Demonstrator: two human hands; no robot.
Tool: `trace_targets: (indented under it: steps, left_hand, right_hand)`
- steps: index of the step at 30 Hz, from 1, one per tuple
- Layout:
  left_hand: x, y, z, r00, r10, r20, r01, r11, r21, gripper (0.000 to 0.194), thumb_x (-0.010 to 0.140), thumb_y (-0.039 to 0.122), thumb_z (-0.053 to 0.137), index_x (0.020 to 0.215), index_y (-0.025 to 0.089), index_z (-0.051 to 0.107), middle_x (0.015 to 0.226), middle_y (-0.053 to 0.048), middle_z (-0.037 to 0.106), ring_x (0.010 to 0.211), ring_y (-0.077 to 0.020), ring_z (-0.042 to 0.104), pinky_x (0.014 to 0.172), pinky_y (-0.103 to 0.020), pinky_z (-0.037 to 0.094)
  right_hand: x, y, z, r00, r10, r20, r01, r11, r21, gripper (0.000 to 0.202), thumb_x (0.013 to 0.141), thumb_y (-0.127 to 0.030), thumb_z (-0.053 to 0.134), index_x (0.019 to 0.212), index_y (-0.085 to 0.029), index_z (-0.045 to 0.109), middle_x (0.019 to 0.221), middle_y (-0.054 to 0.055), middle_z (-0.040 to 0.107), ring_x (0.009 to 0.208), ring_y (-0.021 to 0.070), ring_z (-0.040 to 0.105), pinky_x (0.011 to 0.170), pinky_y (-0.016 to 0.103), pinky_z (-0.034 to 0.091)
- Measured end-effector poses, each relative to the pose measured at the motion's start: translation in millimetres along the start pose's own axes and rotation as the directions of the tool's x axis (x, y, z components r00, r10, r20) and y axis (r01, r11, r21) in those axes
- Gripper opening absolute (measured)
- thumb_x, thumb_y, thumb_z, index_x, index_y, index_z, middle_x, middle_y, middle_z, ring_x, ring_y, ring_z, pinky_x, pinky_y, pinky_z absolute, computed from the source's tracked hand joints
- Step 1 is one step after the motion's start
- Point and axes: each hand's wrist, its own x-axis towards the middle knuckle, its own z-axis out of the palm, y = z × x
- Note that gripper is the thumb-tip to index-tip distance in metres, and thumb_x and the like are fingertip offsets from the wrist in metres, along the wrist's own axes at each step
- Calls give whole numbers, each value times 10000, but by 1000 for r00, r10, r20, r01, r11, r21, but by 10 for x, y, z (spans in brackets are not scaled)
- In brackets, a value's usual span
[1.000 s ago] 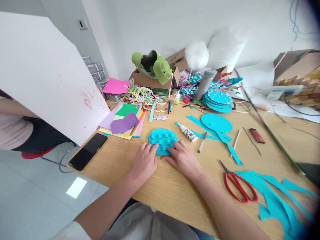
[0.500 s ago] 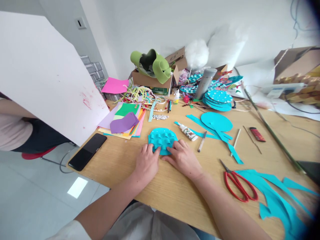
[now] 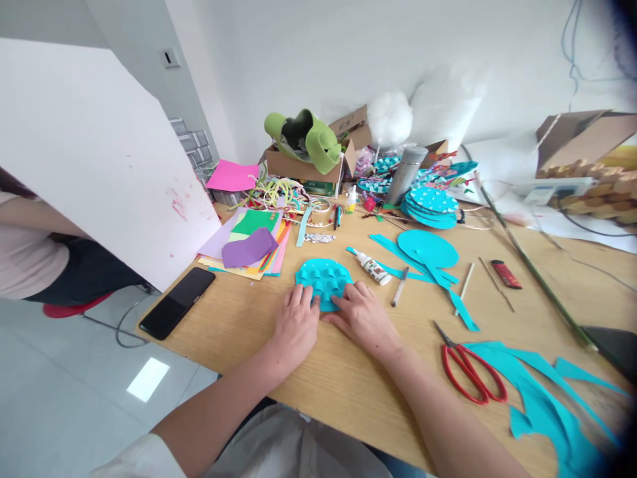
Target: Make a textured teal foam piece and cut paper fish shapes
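A blue round paper piece (image 3: 324, 273) with rows of raised, curled strips and small white dots lies on the table in front of me. My left hand (image 3: 298, 318) rests at its lower left edge, fingers bent and pressed onto the strips. On the lower right edge, my right hand (image 3: 365, 315) has its fingers curled over the paper, thumb beneath them near the table. The fingertips hide part of the lowest strip. Just beyond my right hand lie a white glue bottle (image 3: 374, 269) and a pen (image 3: 400, 287).
Red-handled scissors (image 3: 472, 372) lie at right by blue paper scraps (image 3: 542, 405). A blue paper disc (image 3: 428, 248) and strips sit farther back. At left are a phone (image 3: 176, 304) and coloured sheets (image 3: 249, 249). A steel flask (image 3: 407, 176) stands behind. A person (image 3: 30, 255) sits beyond the white board (image 3: 99, 153).
The view has shifted slightly, so the background sits a little lower. My left hand's fingers have shifted slightly on the paper piece; my right hand stays in nearly the same place.
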Motion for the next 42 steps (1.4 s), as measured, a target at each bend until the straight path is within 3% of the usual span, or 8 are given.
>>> trace_targets:
  steps: [6, 9, 13, 17, 22, 28, 32, 42]
  left_hand:
    - [-53, -18, -17, 999, -35, -17, 35, 999, -32, 326, 902, 144, 470, 1196, 161, 608, 1142, -136, 559, 1108, -291, 472, 925, -436, 445]
    - [-72, -34, -15, 999, -42, -8, 41, 997, -64, 377, 864, 103, 477, 1218, 164, 591, 1157, -136, 545, 1082, -284, 475, 913, -435, 454]
    - [-80, -49, -8, 999, -32, -24, 30, 995, -96, 446, 819, 82, 497, 1255, 153, 557, 1175, -135, 531, 1089, -286, 466, 937, -441, 445]
    - [-66, 9, -17, 998, -11, -59, 3, 992, -129, 464, 806, 97, 509, 1267, 142, 542, 1196, -134, 530, 1139, -294, 442, 986, -451, 422]
    - [-17, 172, -9, 998, 18, -68, -28, 989, -143, 474, 792, 138, 535, 1265, 155, 556, 1301, -139, 500, 1262, -327, 384, 1056, -496, 367]
    - [61, 232, 52, 997, 44, -64, -52, 990, -133, 466, 783, 186, 556, 1245, 130, 579, 1419, -158, 435, 1400, -356, 229, 1128, -570, 229]
    - [77, 233, 70, 997, 61, -43, -67, 988, -139, 462, 792, 201, 553, 1246, 117, 580, 1455, -155, 412, 1426, -344, 181, 1151, -561, 189]
    - [56, 240, 108, 997, 61, -44, -67, 987, -146, 472, 793, 211, 545, 1252, 105, 570, 1460, -161, 412, 1434, -338, 168, 1145, -572, 196]
  right_hand:
    - [-25, 6, 39, 999, -7, -47, 9, 999, 52, 425, 873, -547, 521, 919, -171, 712, 825, 108, 567, 825, 254, 471, 744, 367, 407]
    - [-34, 50, -1, 988, 43, -147, -23, 990, 141, 424, 901, -514, 496, 991, -159, 710, 795, 97, 570, 804, 243, 479, 740, 369, 419]
    - [-43, 168, -101, 905, 245, -348, -137, 942, 307, 429, 983, -407, 349, 998, -164, 703, 787, 90, 603, 857, 244, 516, 799, 391, 414]
    - [-56, 288, -124, 825, 396, -403, -233, 889, 395, 486, 996, -400, 285, 898, -186, 711, 787, 86, 624, 798, 228, 525, 767, 388, 403]
    - [-55, 345, -84, 807, 450, -384, -271, 858, 437, 492, 994, -415, 283, 894, -187, 708, 791, 81, 632, 780, 218, 528, 767, 378, 402]
    - [-39, 404, 23, 846, 509, -162, -414, 816, 404, 451, 935, -415, 404, 599, -208, 622, 587, 54, 582, 686, 225, 532, 630, 335, 399]
    - [-48, 418, 130, 850, 522, -76, -455, 798, 394, 347, 885, -340, 464, 610, -194, 617, 636, 51, 630, 650, 199, 542, 613, 310, 396]
    - [-48, 288, 255, 865, 494, -91, -475, 863, 173, 307, 888, -390, 492, 643, -212, 542, 687, 47, 634, 784, 229, 574, 691, 319, 375]
